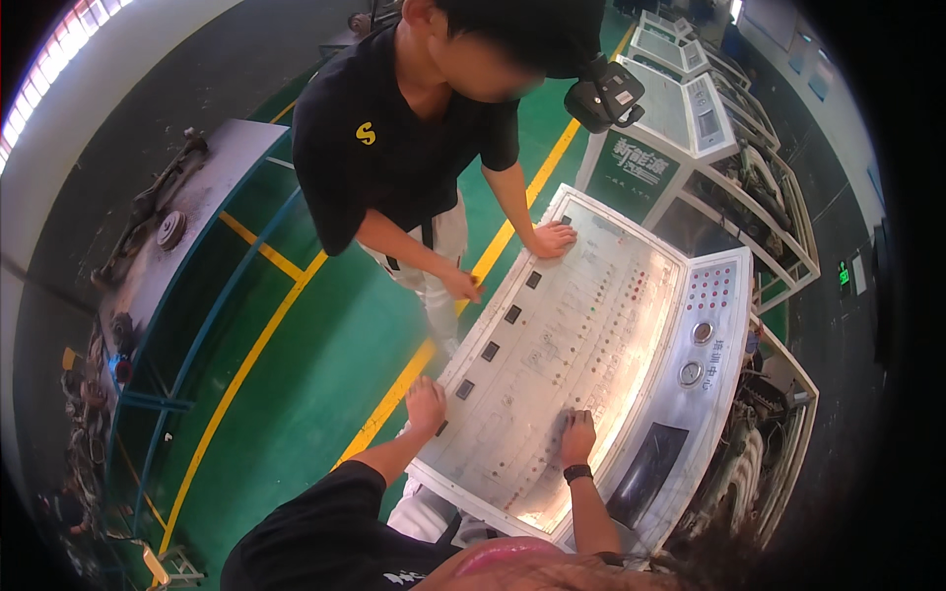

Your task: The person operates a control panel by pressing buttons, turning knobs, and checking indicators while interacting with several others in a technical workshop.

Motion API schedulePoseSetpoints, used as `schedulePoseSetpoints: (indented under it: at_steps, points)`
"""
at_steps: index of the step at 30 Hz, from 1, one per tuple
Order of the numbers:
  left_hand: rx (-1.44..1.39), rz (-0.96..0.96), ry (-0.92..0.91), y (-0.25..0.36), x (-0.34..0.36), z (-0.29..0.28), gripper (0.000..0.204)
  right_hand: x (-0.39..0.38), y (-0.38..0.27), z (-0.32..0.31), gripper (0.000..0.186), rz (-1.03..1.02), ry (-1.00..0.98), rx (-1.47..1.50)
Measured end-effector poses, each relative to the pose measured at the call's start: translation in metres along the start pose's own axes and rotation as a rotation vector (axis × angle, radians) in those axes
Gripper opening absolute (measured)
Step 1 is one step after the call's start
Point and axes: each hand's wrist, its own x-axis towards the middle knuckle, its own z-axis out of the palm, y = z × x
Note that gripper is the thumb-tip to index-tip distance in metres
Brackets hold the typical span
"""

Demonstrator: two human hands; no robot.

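A large sloping white test panel with printed diagrams, small round sockets and a row of small black meters lies in front of me. On its left border rests my left hand, with the fingers curled over the edge beside a black meter. My right hand, with a dark watch on the wrist, is on the panel's right part among the sockets. Its fingers are bent together and point down at the surface. A small dark spot shows at the fingertips, and what they hold, if anything, is hidden.
Across the panel stands a person in a black shirt, one hand flat on it. Gauges and a dark screen sit on the raised console. Left is a workbench with metal parts; similar stands line the far right.
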Motion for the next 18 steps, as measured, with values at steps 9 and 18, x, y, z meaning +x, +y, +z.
schedulePoseSetpoints:
  at_steps: [9,18]
  points:
    - [-0.008,-0.036,-0.05,-0.002,-0.012,-0.005,0.021,-0.016,-0.012,-0.003,0.007,0.106,0.086,0.055]
    - [0.152,-0.056,-0.172,0.006,0.006,-0.004,0.024,0.011,0.005,0.011,0.009,0.049,-0.053,-0.164]
